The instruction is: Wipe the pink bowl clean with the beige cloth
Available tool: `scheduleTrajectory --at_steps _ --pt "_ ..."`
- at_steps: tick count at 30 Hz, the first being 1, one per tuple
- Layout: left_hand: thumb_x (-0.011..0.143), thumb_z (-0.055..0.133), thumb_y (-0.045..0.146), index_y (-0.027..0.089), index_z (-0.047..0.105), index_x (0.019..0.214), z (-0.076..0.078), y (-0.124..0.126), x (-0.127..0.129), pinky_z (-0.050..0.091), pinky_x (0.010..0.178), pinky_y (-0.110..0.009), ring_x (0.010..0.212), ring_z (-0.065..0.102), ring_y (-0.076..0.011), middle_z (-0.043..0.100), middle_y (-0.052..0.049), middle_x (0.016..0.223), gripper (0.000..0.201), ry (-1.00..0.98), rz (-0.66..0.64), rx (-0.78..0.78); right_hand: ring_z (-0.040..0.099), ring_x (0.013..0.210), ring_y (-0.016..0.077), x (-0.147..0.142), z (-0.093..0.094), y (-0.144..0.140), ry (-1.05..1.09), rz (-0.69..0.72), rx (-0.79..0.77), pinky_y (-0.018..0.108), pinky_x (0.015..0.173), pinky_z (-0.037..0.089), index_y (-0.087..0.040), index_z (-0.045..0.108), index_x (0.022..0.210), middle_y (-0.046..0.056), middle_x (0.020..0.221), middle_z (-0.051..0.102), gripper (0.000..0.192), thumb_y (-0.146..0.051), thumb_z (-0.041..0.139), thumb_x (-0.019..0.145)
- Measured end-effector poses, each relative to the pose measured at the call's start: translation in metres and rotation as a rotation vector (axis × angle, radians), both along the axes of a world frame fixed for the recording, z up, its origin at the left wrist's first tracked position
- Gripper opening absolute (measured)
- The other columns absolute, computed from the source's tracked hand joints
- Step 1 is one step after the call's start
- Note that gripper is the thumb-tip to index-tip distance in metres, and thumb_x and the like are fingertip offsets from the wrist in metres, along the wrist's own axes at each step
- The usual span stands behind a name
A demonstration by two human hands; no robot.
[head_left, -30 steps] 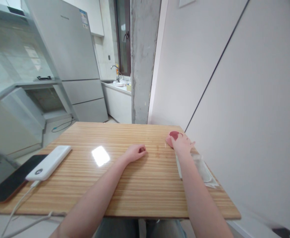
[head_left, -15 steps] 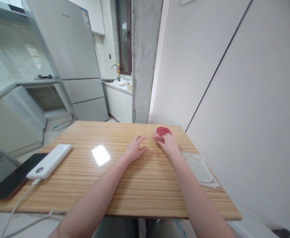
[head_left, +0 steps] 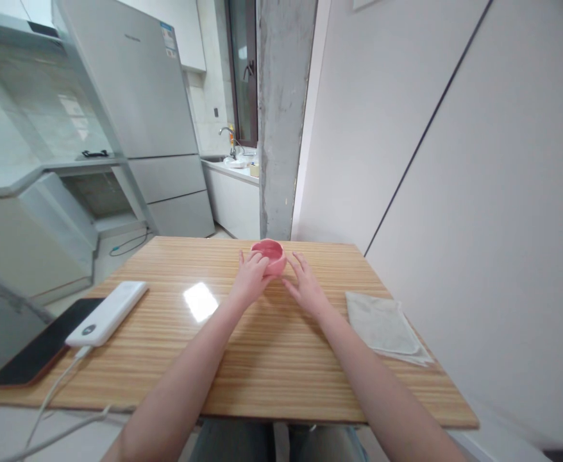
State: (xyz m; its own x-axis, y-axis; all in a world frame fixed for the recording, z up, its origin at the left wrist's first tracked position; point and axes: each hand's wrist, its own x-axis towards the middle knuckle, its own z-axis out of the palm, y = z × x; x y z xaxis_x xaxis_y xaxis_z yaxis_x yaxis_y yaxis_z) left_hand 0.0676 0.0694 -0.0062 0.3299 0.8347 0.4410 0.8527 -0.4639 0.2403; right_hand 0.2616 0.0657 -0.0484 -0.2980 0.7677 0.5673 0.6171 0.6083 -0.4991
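A small round pink bowl (head_left: 276, 262) with an uneven rim is near the far edge of the wooden table, tilted a little. My left hand (head_left: 251, 274) grips its near left side, fingers over the rim and thumb on the outside. Just right of the bowl is my right hand (head_left: 304, 285), fingers spread and holding nothing. Its fingertips come close to the bowl's wall; whether they touch it I cannot tell. Part of the bowl is hidden behind my left fingers.
On the table's left are a white power bank (head_left: 108, 314) with a white cable (head_left: 53, 391) and a dark flat tablet-like slab (head_left: 41, 346). A folded grey cloth (head_left: 385, 324) lies at the right. Beyond stand a fridge (head_left: 132, 83) and a concrete pillar (head_left: 284, 122).
The pink bowl has moved left from my right hand to my left hand. My right hand has let go and opened; my left hand has closed on the rim.
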Motion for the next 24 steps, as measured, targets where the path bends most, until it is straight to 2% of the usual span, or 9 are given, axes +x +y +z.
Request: scheduleTrajectory --at_steps 3,5,8,11,13,15,20,22,24 --pt "0.079 0.064 0.029 0.020 0.057 0.084 0.008 0.005 -0.035 0.032 0.106 -0.054 0.111 0.050 -0.0314 0.062 -0.012 0.103 0.012 0.027 0.169 0.027 0.031 0.142 0.0266 0.000 -0.003 0.001 -0.017 -0.064 -0.034 0.051 0.116 0.029 -0.019 0.047 0.135 0.017 0.151 0.035 0.046 -0.026 0.052 0.090" --pt "0.079 0.061 0.031 0.020 0.056 0.081 0.006 0.010 -0.070 0.039 0.099 -0.046 0.105 0.052 -0.0310 0.062 -0.012 0.099 0.013 0.075 0.266 0.044 0.034 0.140 0.0278 0.001 -0.005 0.003 -0.041 -0.086 -0.045 0.051 0.114 0.030 -0.016 0.053 0.129 0.019 0.148 0.038 0.040 -0.025 0.052 0.090" --pt "0.080 0.058 0.038 0.020 0.056 0.079 -0.006 0.016 -0.120 0.040 0.096 -0.044 0.098 0.053 -0.0311 0.064 -0.014 0.096 0.018 0.141 0.404 0.033 0.039 0.137 0.0277 0.000 -0.010 0.006 -0.060 -0.082 -0.044 0.051 0.112 0.033 -0.016 0.060 0.119 0.019 0.144 0.042 0.032 -0.024 0.054 0.088" --pt "0.079 0.055 0.042 0.020 0.057 0.078 -0.020 0.018 -0.151 0.039 0.095 -0.045 0.095 0.054 -0.0314 0.065 -0.014 0.094 0.022 0.156 0.495 0.031 0.045 0.130 0.0262 0.001 -0.010 0.007 -0.088 -0.079 -0.039 0.049 0.109 0.036 -0.018 0.064 0.108 0.017 0.137 0.049 0.024 -0.020 0.058 0.084" --pt "0.079 0.053 0.044 0.020 0.057 0.079 -0.028 0.019 -0.159 0.038 0.095 -0.045 0.094 0.054 -0.0317 0.065 -0.014 0.093 0.025 0.162 0.527 0.036 0.052 0.121 0.0251 0.006 -0.006 0.007 -0.137 -0.150 -0.073 0.045 0.105 0.039 -0.017 0.065 0.098 0.016 0.124 0.057 0.017 -0.018 0.057 0.083" --pt "0.079 0.052 0.045 0.019 0.058 0.078 -0.033 0.020 -0.160 0.038 0.095 -0.045 0.092 0.055 -0.0316 0.066 -0.014 0.092 0.027 0.179 0.547 0.028 0.057 0.111 0.0246 0.015 0.001 0.008 -0.217 -0.286 -0.152 0.041 0.099 0.043 -0.015 0.065 0.093 0.015 0.110 0.063 0.014 -0.018 0.055 0.083" --pt "0.079 0.053 0.047 0.019 0.058 0.078 -0.036 0.022 -0.159 0.039 0.092 -0.043 0.090 0.056 -0.0309 0.067 -0.014 0.092 0.028 0.225 0.543 -0.001 0.066 0.094 0.0265 0.058 0.017 0.007 -0.355 -0.639 -0.428 0.036 0.081 0.049 -0.013 0.066 0.098 0.017 0.098 0.069 0.021 -0.019 0.057 0.080" --pt "0.079 0.053 0.046 0.020 0.058 0.078 -0.034 0.022 -0.159 0.040 0.091 -0.042 0.090 0.057 -0.0307 0.067 -0.014 0.092 0.027 0.231 0.540 -0.015 0.068 0.087 0.0266 0.076 0.020 0.005 -0.349 -0.668 -0.520 0.035 0.075 0.050 -0.016 0.069 0.090 0.015 0.087 0.072 0.018 -0.019 0.060 0.075" --pt "0.079 0.053 0.045 0.020 0.058 0.077 -0.032 0.020 -0.158 0.040 0.090 -0.042 0.089 0.058 -0.0305 0.067 -0.013 0.091 0.026 0.232 0.539 -0.033 0.069 0.081 0.0268 0.089 0.022 0.004 -0.312 -0.612 -0.560 0.034 0.070 0.050 -0.018 0.072 0.080 0.013 0.075 0.071 0.013 -0.019 0.064 0.070"
